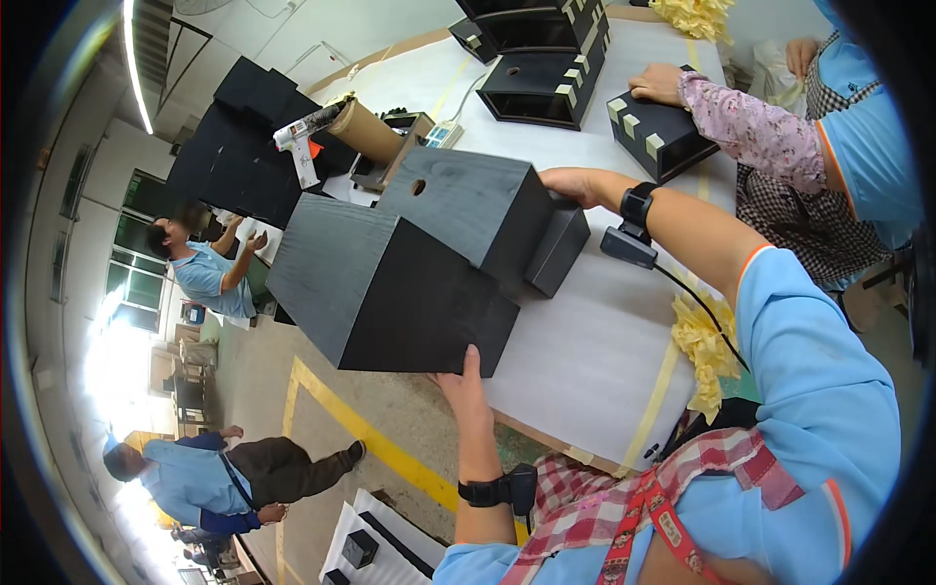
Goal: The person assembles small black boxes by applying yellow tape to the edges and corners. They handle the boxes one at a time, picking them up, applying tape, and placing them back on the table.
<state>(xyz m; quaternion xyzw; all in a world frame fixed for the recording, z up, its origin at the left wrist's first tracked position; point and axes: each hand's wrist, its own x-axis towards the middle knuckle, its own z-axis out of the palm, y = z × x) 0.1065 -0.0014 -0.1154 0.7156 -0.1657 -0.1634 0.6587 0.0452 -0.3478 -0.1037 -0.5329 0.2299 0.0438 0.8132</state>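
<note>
A large black box-like piece [424, 302] is tilted over the near left part of the white-covered table. Its near part flares outward, and a block with a round hole and a smaller block adjoin it behind. My left hand [465, 392] grips the lower edge of the flared part, thumb on the dark face and fingers hidden beneath. At the right end, my right hand [573, 184] holds the piece beside the small block, its fingertips out of sight behind it.
A glue gun [297, 148] rests by a brown cardboard tube [366, 132]. Taped black boxes [536, 83] stand at the back. A co-worker's hand [658, 85] touches another taped box [655, 136]. Yellow tape strips [704, 341] hang at right. Two people stand left.
</note>
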